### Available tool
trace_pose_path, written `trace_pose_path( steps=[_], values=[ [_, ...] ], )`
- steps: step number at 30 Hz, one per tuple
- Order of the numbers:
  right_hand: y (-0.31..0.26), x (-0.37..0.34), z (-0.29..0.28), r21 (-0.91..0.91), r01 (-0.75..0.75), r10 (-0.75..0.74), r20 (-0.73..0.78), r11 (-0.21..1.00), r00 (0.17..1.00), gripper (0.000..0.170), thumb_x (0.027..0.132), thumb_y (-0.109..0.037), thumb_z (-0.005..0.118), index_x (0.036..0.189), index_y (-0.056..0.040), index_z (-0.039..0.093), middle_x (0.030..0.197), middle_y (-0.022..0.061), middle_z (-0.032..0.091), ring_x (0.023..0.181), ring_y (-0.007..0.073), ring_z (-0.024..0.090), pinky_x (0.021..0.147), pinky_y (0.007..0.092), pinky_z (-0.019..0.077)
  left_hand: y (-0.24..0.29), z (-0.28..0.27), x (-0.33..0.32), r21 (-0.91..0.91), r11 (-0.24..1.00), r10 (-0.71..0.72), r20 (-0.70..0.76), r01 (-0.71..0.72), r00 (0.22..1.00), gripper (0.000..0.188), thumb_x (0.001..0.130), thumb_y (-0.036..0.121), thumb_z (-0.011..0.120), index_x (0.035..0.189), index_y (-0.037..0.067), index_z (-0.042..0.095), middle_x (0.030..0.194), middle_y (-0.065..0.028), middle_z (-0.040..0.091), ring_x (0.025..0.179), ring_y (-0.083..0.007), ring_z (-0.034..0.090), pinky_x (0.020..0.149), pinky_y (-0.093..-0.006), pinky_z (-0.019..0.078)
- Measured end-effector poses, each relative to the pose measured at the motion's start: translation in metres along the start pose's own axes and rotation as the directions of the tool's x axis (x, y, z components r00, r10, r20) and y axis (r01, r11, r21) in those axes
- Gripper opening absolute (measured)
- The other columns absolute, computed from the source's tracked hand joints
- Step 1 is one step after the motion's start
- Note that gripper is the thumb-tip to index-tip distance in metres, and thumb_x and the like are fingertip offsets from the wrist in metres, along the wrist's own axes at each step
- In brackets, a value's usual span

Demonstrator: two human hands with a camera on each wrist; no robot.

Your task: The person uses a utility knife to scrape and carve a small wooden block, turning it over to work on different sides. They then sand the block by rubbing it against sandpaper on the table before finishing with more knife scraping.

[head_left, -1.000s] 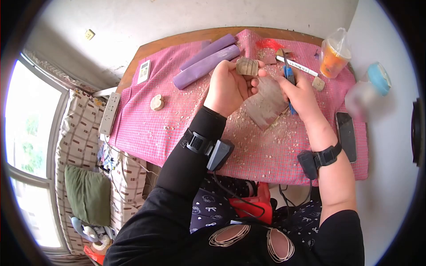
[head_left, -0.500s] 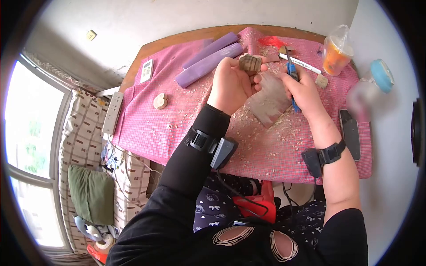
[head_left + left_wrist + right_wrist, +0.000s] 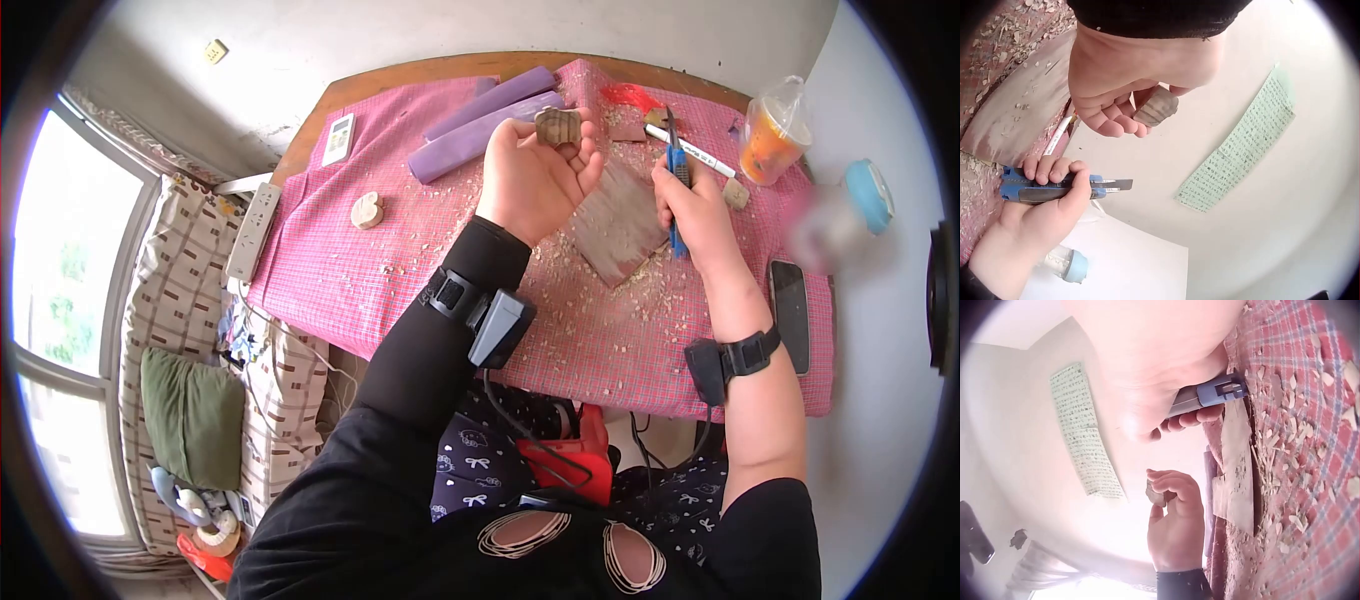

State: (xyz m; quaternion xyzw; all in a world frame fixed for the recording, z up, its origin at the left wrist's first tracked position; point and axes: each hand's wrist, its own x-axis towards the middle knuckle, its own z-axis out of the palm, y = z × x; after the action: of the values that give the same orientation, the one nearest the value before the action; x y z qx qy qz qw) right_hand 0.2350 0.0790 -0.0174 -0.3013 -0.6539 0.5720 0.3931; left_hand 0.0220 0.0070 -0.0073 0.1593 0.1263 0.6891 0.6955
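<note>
In the head view the left hand (image 3: 535, 185), palm up, holds a small striped wood piece (image 3: 558, 127) between thumb and fingers. The same piece (image 3: 1157, 106) shows grey-brown bands in the left wrist view. The right hand (image 3: 697, 212) grips a blue and black utility knife (image 3: 678, 166). Its blade points away from the person, and the left wrist view shows the blade out of the handle (image 3: 1047, 190). Knife and wood piece are apart. Below and between the hands lies a worn flat board (image 3: 618, 228) with shavings around it.
A pink checked cloth (image 3: 330, 270) covers the table. On it are purple rolls (image 3: 480, 135), a carved wood piece (image 3: 367, 210), a white remote (image 3: 339, 139), a marker (image 3: 692, 151), a small block (image 3: 736, 194), a phone (image 3: 790, 317), a bagged orange drink (image 3: 775, 137) and a blue-lidded jar (image 3: 868, 197).
The left hand's fingers have spread wider around the wood piece. The right hand with the knife has moved slightly right, farther from the left hand. The head view has shifted a little.
</note>
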Motion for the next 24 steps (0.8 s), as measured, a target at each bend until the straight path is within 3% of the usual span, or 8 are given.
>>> trace_pose_path(
  steps=[2,4,8,11,16,24],
  values=[
    [0.000,0.000,-0.001,0.005,-0.012,0.012,-0.009,1.000,1.000,0.016,0.101,-0.024,0.062,0.098,-0.0086,0.057,0.071,-0.0049,0.051,0.057,0.0045,0.049,0.053,0.0235,0.0400,-0.001,-0.001,0.002,-0.015,0.999,0.049,-0.054,-0.050,0.997,0.050,0.096,0.027,0.036,0.129,-0.005,0.052,0.119,-0.0100,0.063,0.102,-0.0218,0.062,0.097,-0.0400,0.0522],
    [0.003,0.003,-0.004,0.017,-0.012,0.012,-0.008,1.000,1.000,0.016,0.101,-0.024,0.062,0.099,-0.0087,0.057,0.071,-0.0047,0.052,0.056,0.0047,0.049,0.052,0.0233,0.0398,0.000,-0.001,0.003,-0.018,0.991,0.127,-0.213,-0.134,0.969,0.049,0.097,0.024,0.034,0.129,-0.008,0.052,0.126,-0.0139,0.061,0.113,-0.0249,0.063,0.105,-0.0429,0.0511],
    [0.008,0.003,-0.003,0.063,-0.027,0.030,-0.046,0.998,0.998,0.015,0.101,-0.023,0.061,0.100,-0.0089,0.057,0.071,-0.0045,0.051,0.056,0.0049,0.049,0.052,0.0230,0.0392,0.004,-0.004,0.001,0.009,0.995,0.103,-0.166,-0.103,0.981,0.049,0.097,0.022,0.033,0.130,-0.009,0.051,0.128,-0.0170,0.060,0.117,-0.0271,0.062,0.106,-0.0430,0.0518],
    [0.010,0.006,-0.007,0.067,-0.001,0.005,-0.051,0.998,0.999,0.015,0.101,-0.023,0.061,0.100,-0.0084,0.056,0.070,-0.0043,0.051,0.055,0.0051,0.049,0.052,0.0230,0.0387,0.004,-0.001,0.003,-0.022,1.000,0.004,-0.078,-0.005,0.997,0.049,0.097,0.020,0.032,0.131,-0.011,0.049,0.131,-0.0195,0.059,0.120,-0.0300,0.062,0.105,-0.0426,0.0526],
    [0.011,0.006,-0.005,0.090,0.024,-0.020,-0.051,0.996,0.999,0.015,0.102,-0.022,0.061,0.097,-0.0084,0.056,0.069,-0.0046,0.051,0.053,0.0050,0.047,0.051,0.0231,0.0375,0.005,0.003,-0.001,0.007,1.000,-0.002,-0.148,0.003,0.989,0.047,0.099,0.016,0.031,0.132,-0.011,0.049,0.133,-0.0220,0.058,0.125,-0.0345,0.059,0.109,-0.0440,0.0507],
    [0.014,0.006,-0.006,0.085,0.030,-0.026,-0.043,0.996,0.999,0.014,0.102,-0.022,0.060,0.097,-0.0094,0.056,0.069,-0.0044,0.051,0.054,0.0047,0.046,0.050,0.0229,0.0370,-0.002,-0.004,0.003,0.104,0.994,0.042,-0.223,-0.019,0.974,0.044,0.103,0.021,0.030,0.128,-0.007,0.052,0.128,-0.0195,0.061,0.124,-0.0330,0.060,0.108,-0.0468,0.0496]
  ],
)
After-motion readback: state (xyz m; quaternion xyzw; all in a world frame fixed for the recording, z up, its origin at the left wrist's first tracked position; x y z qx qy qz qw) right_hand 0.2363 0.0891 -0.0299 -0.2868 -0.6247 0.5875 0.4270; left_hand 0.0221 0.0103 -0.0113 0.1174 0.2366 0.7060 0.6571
